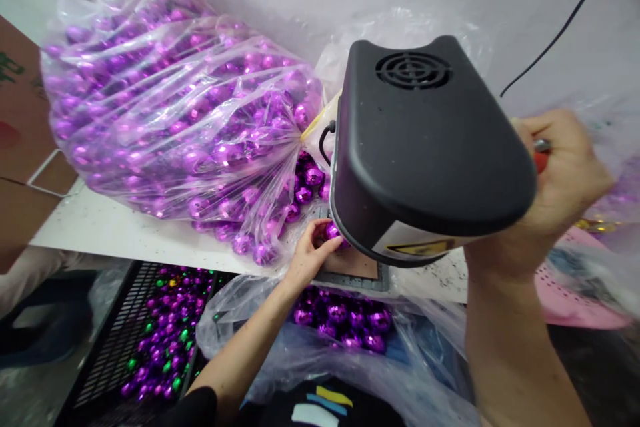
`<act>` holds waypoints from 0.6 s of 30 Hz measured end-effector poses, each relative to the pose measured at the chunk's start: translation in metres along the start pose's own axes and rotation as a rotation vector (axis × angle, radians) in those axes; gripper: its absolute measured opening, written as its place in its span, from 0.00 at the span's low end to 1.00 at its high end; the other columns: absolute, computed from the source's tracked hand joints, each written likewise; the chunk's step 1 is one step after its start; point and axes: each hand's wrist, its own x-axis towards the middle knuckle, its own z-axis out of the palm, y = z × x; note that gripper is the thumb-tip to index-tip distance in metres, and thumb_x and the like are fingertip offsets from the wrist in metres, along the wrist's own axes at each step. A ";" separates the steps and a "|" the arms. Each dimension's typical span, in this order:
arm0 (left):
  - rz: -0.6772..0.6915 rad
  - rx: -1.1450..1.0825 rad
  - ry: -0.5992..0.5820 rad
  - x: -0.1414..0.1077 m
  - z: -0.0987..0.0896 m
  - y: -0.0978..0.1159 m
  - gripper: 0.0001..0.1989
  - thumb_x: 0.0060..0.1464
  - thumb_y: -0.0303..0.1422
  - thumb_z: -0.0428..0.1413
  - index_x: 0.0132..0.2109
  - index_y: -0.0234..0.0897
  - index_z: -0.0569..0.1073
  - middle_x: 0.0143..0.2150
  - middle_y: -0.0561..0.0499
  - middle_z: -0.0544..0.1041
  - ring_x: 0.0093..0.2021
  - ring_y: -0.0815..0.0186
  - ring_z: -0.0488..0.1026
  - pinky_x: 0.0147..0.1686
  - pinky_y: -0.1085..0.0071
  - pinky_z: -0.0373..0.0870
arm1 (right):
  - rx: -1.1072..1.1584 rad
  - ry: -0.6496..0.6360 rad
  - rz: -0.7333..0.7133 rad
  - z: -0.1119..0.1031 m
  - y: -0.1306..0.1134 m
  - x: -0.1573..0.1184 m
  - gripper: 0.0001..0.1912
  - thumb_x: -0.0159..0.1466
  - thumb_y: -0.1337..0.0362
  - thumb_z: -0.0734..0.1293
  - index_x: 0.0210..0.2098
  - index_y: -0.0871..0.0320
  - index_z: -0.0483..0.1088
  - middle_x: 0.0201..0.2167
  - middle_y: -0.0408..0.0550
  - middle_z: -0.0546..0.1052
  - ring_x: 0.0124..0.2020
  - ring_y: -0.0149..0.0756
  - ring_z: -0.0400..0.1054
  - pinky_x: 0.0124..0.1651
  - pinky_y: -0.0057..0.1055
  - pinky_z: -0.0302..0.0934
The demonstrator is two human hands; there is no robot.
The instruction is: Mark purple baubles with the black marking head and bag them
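I see left grip pinching 1 purple ball by the black machine; right grip curled round red handle. Ball: likely light, stiff, slick, easily scuffed; I'd take opposite sides.

Your left hand pinches a glossy, faceted purple ball, partly hidden by the black machine. That machine has a rounded housing, a circular vent on top and a yellow-marked label below. At its right side, your right hand grips a red handle, mostly covered.
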 end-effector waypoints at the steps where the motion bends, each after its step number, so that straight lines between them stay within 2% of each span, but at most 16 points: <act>1: 0.032 0.065 0.007 0.000 0.002 -0.003 0.21 0.52 0.44 0.66 0.49 0.37 0.75 0.43 0.47 0.81 0.43 0.59 0.78 0.47 0.61 0.76 | 0.003 -0.004 -0.003 0.000 -0.001 0.000 0.17 0.69 0.53 0.60 0.29 0.57 0.64 0.22 0.37 0.57 0.26 0.23 0.51 0.31 0.28 0.48; 5: 0.200 0.343 0.025 -0.001 0.005 -0.025 0.23 0.52 0.42 0.66 0.53 0.38 0.74 0.48 0.46 0.79 0.48 0.56 0.76 0.52 0.57 0.73 | 0.002 0.004 -0.020 0.001 -0.001 -0.001 0.21 0.70 0.50 0.59 0.29 0.60 0.64 0.22 0.36 0.57 0.26 0.20 0.50 0.31 0.26 0.46; 10: 0.435 0.616 -0.098 -0.006 0.008 -0.036 0.19 0.60 0.45 0.60 0.53 0.38 0.74 0.52 0.42 0.77 0.55 0.50 0.72 0.57 0.51 0.68 | 0.008 0.002 -0.030 0.000 -0.001 0.000 0.19 0.70 0.53 0.60 0.30 0.61 0.65 0.23 0.36 0.59 0.26 0.19 0.51 0.32 0.25 0.46; 15: 0.473 0.686 -0.139 -0.010 0.017 -0.029 0.19 0.64 0.43 0.54 0.57 0.38 0.71 0.56 0.40 0.74 0.59 0.50 0.69 0.62 0.47 0.63 | 0.009 -0.001 -0.020 -0.001 -0.001 -0.002 0.17 0.69 0.56 0.61 0.30 0.61 0.65 0.22 0.35 0.57 0.26 0.19 0.50 0.31 0.26 0.45; 18: 0.457 0.671 -0.181 -0.010 0.021 -0.029 0.20 0.66 0.43 0.51 0.60 0.39 0.68 0.57 0.41 0.73 0.61 0.51 0.69 0.68 0.44 0.55 | 0.000 0.003 -0.006 -0.001 0.000 -0.002 0.16 0.69 0.56 0.62 0.30 0.61 0.65 0.23 0.36 0.58 0.26 0.19 0.51 0.32 0.27 0.45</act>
